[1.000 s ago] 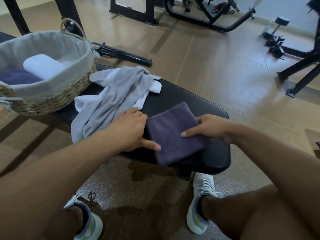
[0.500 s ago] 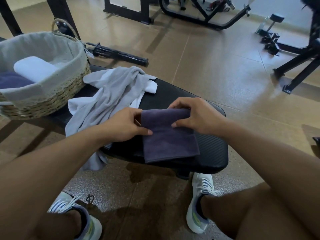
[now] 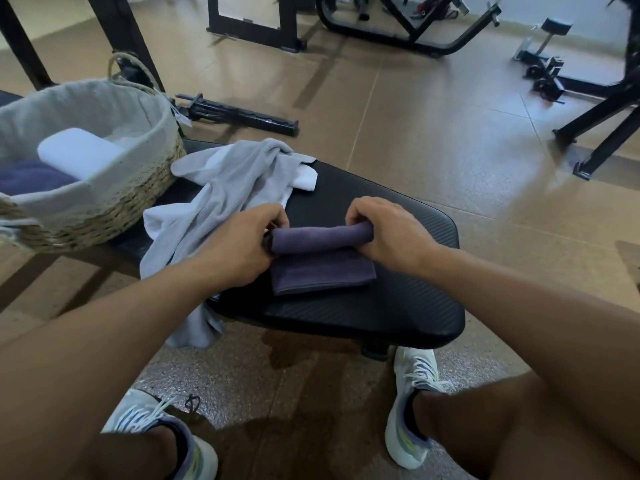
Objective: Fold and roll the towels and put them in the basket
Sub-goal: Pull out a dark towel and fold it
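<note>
On the black padded desk [image 3: 398, 306], the purple towel [image 3: 322, 258] is lying half rolled. The left hand [image 3: 239, 247] and right hand [image 3: 388, 233] are each holding a curled grip round an end of the roll. The basket [image 3: 138, 188] is sitting at far left, with loose grey towels [image 3: 225, 188] lying beside it.
</note>
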Tool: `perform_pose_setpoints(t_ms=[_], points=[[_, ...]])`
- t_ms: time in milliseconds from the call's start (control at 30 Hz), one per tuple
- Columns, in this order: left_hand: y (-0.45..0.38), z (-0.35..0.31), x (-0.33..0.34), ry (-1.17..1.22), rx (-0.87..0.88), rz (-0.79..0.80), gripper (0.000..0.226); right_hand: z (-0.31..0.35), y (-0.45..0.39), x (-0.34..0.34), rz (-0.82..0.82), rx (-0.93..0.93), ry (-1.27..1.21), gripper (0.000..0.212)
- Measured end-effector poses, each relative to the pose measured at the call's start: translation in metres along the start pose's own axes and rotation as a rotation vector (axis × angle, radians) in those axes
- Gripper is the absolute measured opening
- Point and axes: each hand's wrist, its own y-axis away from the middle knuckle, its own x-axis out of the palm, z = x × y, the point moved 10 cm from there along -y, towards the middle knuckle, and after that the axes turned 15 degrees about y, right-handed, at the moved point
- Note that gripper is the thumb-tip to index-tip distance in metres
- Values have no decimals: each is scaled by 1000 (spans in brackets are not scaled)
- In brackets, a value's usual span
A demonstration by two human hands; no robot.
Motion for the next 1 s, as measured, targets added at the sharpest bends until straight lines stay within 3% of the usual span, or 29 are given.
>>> perform_pose_setpoints(t_ms=[200,300,433,500,633,700,800,900,1000], points=[[6,-3,4,-121,54,87,36,2,19,-12,73,-139,-57,30],[12,-3,6,-138,54,119,35,-2,32,-5,194,-162,-90,34],[16,-2,5,-30,-17,115,12,-7,41,-3,239,-160,-124,35],[18,0,6,-26,-43,115,29,-6,42,0,273,-153,-156,29],[18,11,10,-13,-135,141,42,-2,39,11,283,-108,-211,19],[16,13,14,-29,-164,194,50,-7,36,14,291,-20,-254,45],[16,12,24,-90,-162,288,48,-3,38,27,435,1,-163,80],[18,7,26,-70,-128,281,41,1,39,33,480,4,-200,59],[20,5,23,-31,-110,258,35,-3,37,28,406,53,-274,41]])
